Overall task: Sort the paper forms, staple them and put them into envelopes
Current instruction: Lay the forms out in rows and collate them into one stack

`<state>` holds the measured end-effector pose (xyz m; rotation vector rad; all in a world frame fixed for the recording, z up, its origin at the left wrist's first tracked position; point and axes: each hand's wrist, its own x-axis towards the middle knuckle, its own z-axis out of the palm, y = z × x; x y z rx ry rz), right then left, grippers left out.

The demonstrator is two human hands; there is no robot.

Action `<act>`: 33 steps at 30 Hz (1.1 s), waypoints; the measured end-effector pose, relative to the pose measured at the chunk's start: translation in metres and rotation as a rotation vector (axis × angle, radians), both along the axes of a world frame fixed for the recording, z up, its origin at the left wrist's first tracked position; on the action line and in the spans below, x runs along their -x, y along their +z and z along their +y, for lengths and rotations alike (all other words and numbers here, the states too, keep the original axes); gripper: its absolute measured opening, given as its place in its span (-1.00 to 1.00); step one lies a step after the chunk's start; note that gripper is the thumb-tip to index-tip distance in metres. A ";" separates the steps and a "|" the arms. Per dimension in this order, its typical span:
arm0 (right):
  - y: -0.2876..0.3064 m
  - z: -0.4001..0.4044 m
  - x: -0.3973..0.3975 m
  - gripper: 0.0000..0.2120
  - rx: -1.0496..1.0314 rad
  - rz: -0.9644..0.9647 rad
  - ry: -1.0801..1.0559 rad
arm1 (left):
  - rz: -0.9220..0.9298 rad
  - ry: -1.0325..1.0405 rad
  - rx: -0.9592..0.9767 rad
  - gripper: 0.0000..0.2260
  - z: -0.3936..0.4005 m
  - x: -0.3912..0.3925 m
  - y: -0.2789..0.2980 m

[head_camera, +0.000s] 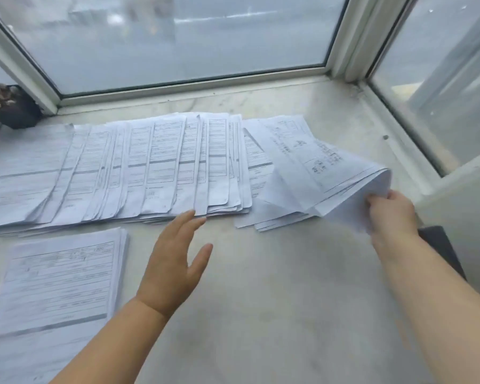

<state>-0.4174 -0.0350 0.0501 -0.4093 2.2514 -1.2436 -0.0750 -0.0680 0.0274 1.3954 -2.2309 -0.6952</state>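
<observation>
Marble sill (275, 286), fanned forms (139, 164) lengthwise toward window (178, 37)

So it's a pale marble windowsill (275, 273), and on it there's a long fanned-out row of forms (139, 167) along the back, a bent batch of sheets (302, 173) at its right end, a neat stack (58, 278) front left, plus a dark pot (14, 112) far left.

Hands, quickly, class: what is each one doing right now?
Left hand: open, fingers straight, fingertips at the edge of the fanned forms.
Right hand: gripping the bent corner of the right-hand sheaf of forms.
</observation>
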 end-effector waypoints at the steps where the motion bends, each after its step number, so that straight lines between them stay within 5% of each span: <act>1: 0.000 -0.002 0.028 -0.90 0.003 -0.054 -0.053 | -0.013 -0.005 0.001 -0.53 -0.008 0.025 -0.004; 6: -0.003 -0.031 0.096 -0.78 0.201 -0.296 -0.138 | -0.141 0.084 -0.059 -0.44 -0.049 0.129 -0.025; 9: -0.007 -0.050 0.102 -0.77 0.247 -0.374 -0.014 | -0.431 0.223 -0.181 -0.18 -0.069 0.154 -0.040; 12: -0.015 -0.063 0.099 -0.80 0.214 -0.394 0.138 | -0.497 0.365 -0.396 0.01 -0.078 0.152 -0.047; 24: -0.024 -0.086 0.069 -0.89 -0.012 -0.055 0.419 | -0.655 0.337 -0.230 -0.40 -0.085 0.144 -0.041; 28: -0.020 -0.093 0.069 -0.87 -0.036 -0.062 0.453 | -0.504 0.382 -0.165 -0.50 -0.092 0.126 -0.040; 33: -0.021 -0.100 0.055 -0.77 -0.035 -0.165 0.539 | 0.091 0.686 -0.126 -0.79 -0.093 0.092 -0.027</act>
